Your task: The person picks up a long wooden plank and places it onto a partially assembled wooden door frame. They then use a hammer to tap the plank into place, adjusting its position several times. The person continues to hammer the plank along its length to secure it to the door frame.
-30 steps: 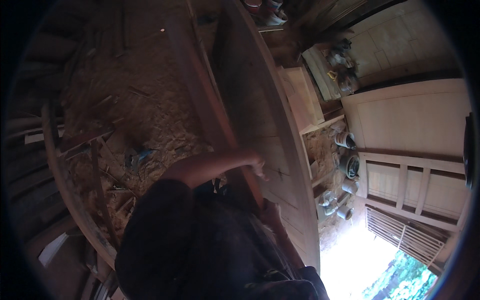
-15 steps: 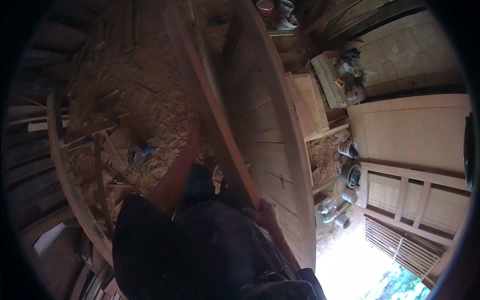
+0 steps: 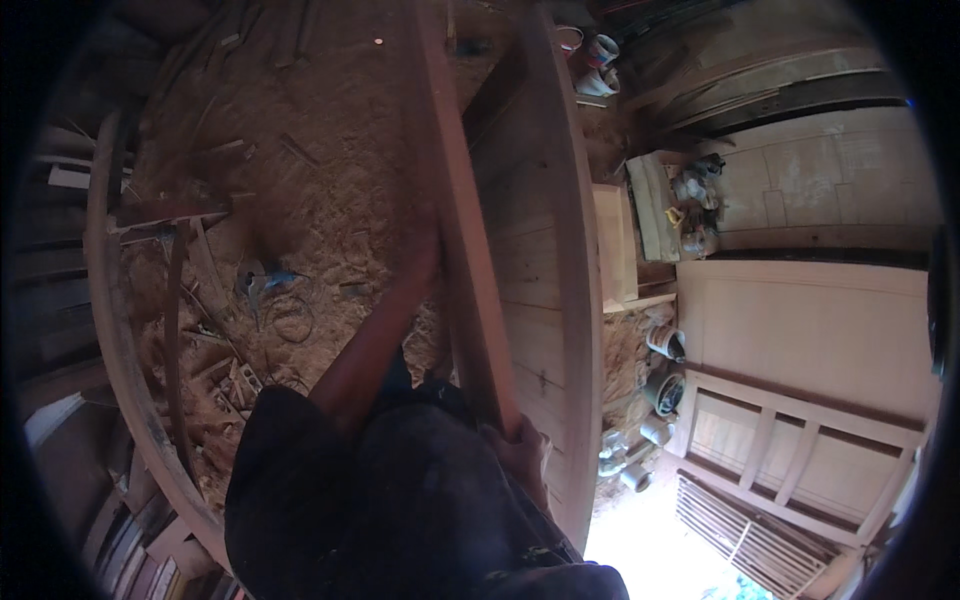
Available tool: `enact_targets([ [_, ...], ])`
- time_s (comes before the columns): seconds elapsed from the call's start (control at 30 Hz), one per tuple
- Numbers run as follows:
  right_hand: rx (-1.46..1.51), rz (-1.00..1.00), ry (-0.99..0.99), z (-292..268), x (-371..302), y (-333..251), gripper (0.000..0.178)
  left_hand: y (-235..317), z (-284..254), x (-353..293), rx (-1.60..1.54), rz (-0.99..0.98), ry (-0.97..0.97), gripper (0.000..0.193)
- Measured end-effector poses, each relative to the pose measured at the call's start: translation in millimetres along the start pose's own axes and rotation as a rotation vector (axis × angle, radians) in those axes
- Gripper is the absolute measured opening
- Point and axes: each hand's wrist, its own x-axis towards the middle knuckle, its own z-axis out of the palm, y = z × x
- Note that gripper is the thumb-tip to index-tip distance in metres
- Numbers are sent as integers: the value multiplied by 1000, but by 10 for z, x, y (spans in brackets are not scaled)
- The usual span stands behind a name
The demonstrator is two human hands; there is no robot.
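Observation:
A long reddish-brown wooden plank [image 3: 465, 230] runs from the top of the view down to my body, seen along its narrow edge. My right hand [image 3: 522, 455] is closed round its near end, beside my waist. Farther along, my left hand [image 3: 425, 240] holds the plank from its left side; the fingers are dim and mostly hidden behind the wood. Just right of the plank stands a large pale wooden panel [image 3: 530, 290] with a thick frame edge, close to my right hand.
Sawdust and wood scraps cover the floor [image 3: 330, 190], where a blue corded power tool [image 3: 268, 282] lies. A curved timber [image 3: 105, 300] stands at left. Buckets [image 3: 664, 390] and framed panels [image 3: 800, 440] are at right, near a bright opening.
The plank's far end has swung to the right, and my left hand has moved right with it. My right hand stays at the near end. The whole view has shifted slightly.

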Motion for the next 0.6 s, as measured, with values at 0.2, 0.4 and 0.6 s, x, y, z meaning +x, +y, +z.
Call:
enact_targets([
  [0.2, 20, 83, 10, -35, 20, -102, 54, -586, -222, 294, 259, 49, 158, 82],
  [0.4, -154, 41, 101, -52, 85, -163, 53, -1123, -129, 206, 361, 164, 72, 66],
  [0.6, -150, 102, 75, -25, 194, -113, 58, -874, -88, 116, 242, 11, -44, 68],
])
